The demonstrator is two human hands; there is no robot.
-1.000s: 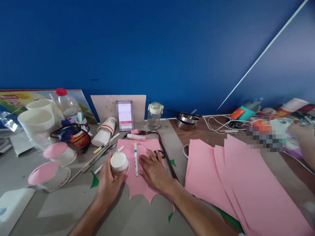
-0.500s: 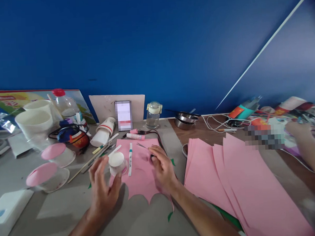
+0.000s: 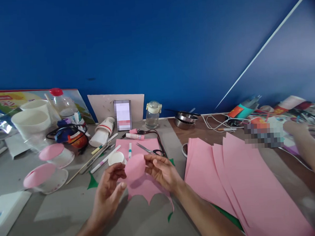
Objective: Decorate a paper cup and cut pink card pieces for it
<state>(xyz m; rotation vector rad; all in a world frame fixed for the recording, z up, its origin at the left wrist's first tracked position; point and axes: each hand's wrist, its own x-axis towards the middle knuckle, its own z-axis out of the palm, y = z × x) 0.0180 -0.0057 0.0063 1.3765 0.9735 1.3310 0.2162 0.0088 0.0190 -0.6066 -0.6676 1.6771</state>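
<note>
My right hand [image 3: 162, 172] pinches a round piece of pink paper [image 3: 134, 167] by its right edge, held above the table. At the paper's left edge is my left hand [image 3: 109, 187], its fingers bent near the edge and the thumb standing apart. Just behind the left fingers sits a white paper cup [image 3: 116, 158], partly hidden. Scissors [image 3: 145, 149] lie on a larger sheet of pink paper [image 3: 148, 193] with scalloped cuts along its near side. A white marker [image 3: 130, 150] lies on that sheet, partly covered by the round piece.
To the left stand two pink-topped cups [image 3: 40, 175], stacked white cups [image 3: 31, 121] and a red-capped bottle [image 3: 63, 101]. A phone [image 3: 123, 116] and a glass jar [image 3: 153, 115] stand behind. Pink sheets [image 3: 256, 183] lie right; another person's arm [image 3: 311, 148] reaches in at the far right.
My right hand has left the scissors on the pink sheet and now holds the round paper. My left hand has moved right, from the cup towards the paper.
</note>
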